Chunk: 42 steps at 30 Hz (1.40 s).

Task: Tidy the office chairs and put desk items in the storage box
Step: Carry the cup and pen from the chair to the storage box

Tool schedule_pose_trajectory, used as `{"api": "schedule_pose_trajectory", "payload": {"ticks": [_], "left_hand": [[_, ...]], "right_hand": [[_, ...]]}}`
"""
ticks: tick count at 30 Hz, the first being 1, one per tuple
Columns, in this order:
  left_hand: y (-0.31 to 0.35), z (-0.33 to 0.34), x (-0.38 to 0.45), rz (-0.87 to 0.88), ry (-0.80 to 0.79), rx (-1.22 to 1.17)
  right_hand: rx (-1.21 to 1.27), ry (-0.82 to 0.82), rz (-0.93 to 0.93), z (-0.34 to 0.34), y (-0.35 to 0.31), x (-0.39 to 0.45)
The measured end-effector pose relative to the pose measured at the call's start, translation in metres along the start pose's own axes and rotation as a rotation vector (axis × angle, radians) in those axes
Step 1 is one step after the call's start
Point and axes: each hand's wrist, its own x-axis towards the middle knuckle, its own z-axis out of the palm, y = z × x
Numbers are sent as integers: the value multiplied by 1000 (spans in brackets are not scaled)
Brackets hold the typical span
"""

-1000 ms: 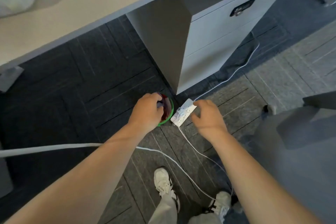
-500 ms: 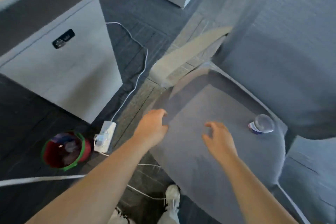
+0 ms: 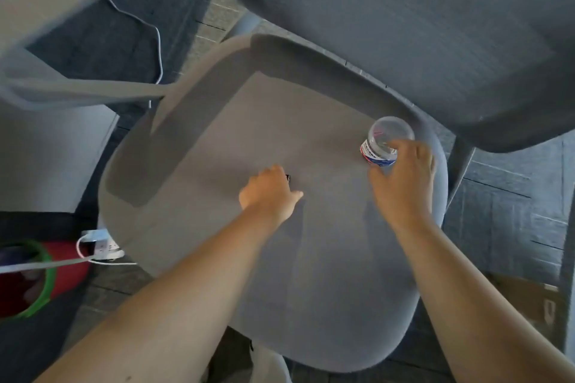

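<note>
A grey office chair fills the view, with its seat under both my hands and its backrest at the top right. A clear plastic bottle with a blue, white and red label lies on the right side of the seat. My right hand curls around its lower end, fingers on the label. My left hand rests on the middle of the seat with its fingers curled under. A small dark thing peeks out at its fingertips; I cannot tell whether it is held.
A red bucket with a green rim stands on the dark carpet at the lower left, beside a white power strip with its cable. A white drawer cabinet is at the left. Part of a cardboard box shows at the lower right.
My view swung right from the bucket and power strip to the chair. Both hands moved over the seat; the right reached the bottle and closed on it, the left curled at mid-seat.
</note>
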Motion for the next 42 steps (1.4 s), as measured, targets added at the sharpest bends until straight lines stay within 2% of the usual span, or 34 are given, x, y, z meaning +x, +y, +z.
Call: {"api": "schedule_pose_trajectory", "payload": {"ticks": [3,5,12,16,22,31,37,42], "left_hand": [[7,11,13,-15,22,146],[9,12,19,4,52,160],[11,-14,26,150,121,22],[8,-36,18,177,179,-64],[-17,-103,-29,159,322,-229],[-110,-225,-157,71,733,-308],[-194,-276,-254,-80,959,-419],[-276,-300,-323,-239,1114,-467]], "right_hand": [[-22,46,32,5,7,14],[-7,30,61,8,10,25],[47,-131,123,22,7,57],[33,-118,70,22,-11,55],[120,-143,-236,-6,-92,27],[194,-248,-729,-77,-270,-64],[172,-366,-996,-104,-369,-151],[158,-456,-1168,-99,-435,-233]]}}
